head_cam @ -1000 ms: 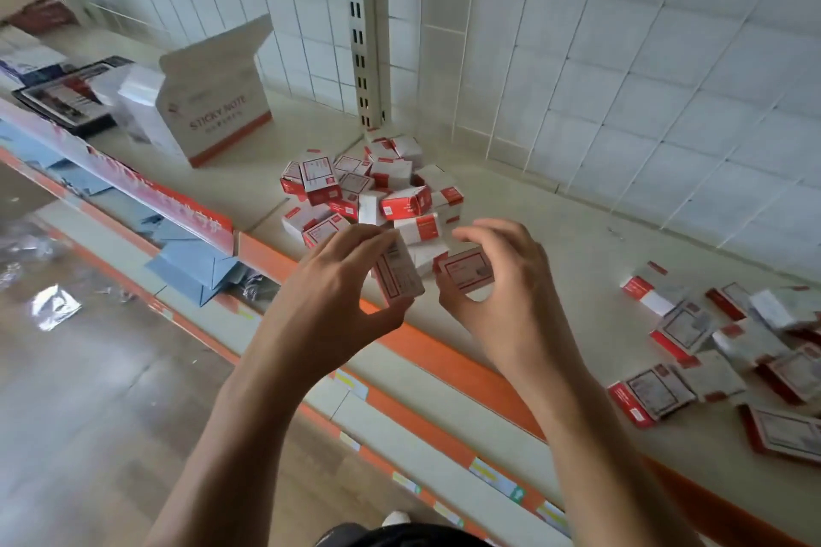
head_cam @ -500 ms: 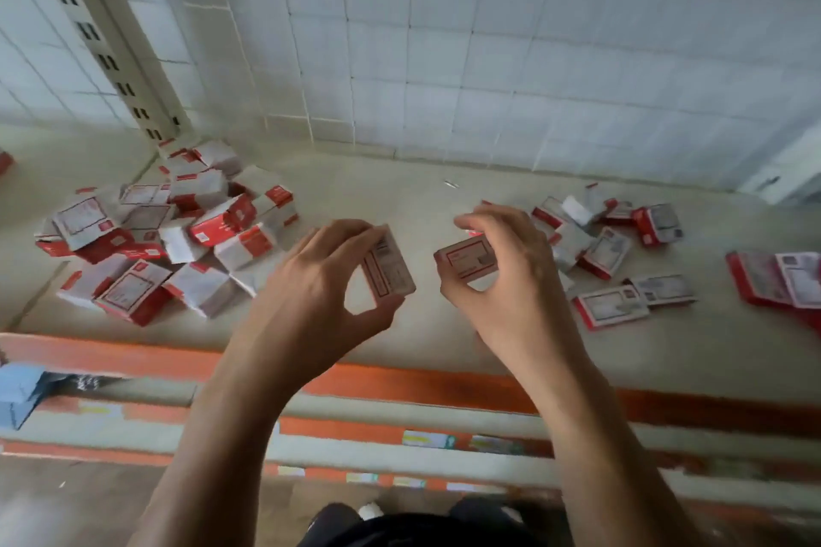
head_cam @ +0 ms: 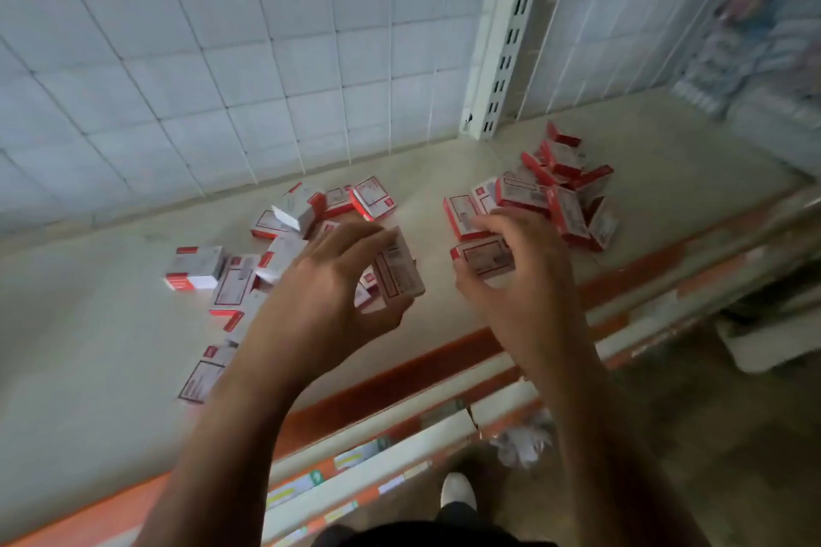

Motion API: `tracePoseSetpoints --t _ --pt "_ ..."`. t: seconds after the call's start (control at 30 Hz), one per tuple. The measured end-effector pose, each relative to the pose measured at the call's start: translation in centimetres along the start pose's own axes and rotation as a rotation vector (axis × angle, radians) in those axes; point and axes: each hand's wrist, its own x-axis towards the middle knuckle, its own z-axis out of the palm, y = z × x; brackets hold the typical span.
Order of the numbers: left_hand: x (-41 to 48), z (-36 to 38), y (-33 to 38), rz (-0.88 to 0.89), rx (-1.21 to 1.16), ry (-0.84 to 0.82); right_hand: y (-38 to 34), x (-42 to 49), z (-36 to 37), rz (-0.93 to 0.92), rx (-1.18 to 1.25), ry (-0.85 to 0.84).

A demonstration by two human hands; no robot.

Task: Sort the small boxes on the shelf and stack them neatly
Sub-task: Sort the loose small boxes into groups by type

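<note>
Small boxes (head_cam: 195, 267) are lying scattered in two heaps across the shelf (head_cam: 89, 324) at mid-frame. The left hand (head_cam: 320, 306) and right hand (head_cam: 520, 280) are each pinching one (held apart, near the orange front edge (head_cam: 400, 373)), so a slipping fingertip pinch is probably risking a drop floorward.

Boxes (head_cam: 195, 267) scattered on shelf (head_cam: 89, 324); heap (head_cam: 560, 195) at right.

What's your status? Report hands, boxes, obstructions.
Left hand pinches small red-and-white cardboard box. Right hand holds second box. Loose boxes scattered on beige shelf, none stacked.
</note>
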Motion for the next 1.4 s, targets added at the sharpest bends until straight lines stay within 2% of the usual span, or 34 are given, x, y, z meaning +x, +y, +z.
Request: tracePoseSetpoints --t 0.17,0.33,0.47,0.67,0.77,1.0,1.27,1.4 --pt "5.0 3.4 3.6 0.083 0.019 -0.087 4.6 1.7 -3.2 0.077 0.006 0.054" --pt "9.2 6.2 6.0 0.115 0.031 -0.037 7.9 4.2 -4.7 0.042 -0.026 0.059" --pt "11.8 8.8 6.4 0.097 -0.011 -0.008 9.9 6.4 -4.9 0.023 -0.063 0.002" --pt "13.7 11.7 6.2 0.034 -0.023 -0.081 12.2 8.6 -4.0 -0.066 -0.114 -0.098" --pt "14.0 13.0 6.9 -0.039 0.011 -0.157 13.3 8.9 -3.1 -0.082 -0.118 -0.087" --pt "15.3 14.7 7.5 -0.087 0.073 -0.149 15.3 10.0 -2.8 -0.035 -0.158 -0.055" --pt "18.0 15.6 8.5 -0.123 0.196 -0.247 17.3 12.3 -4.2 0.029 0.011 0.012" --pt "17.9 15.2 8.6 -0.142 0.118 -0.278 18.0 11.9 -4.5 0.027 0.068 -0.023"
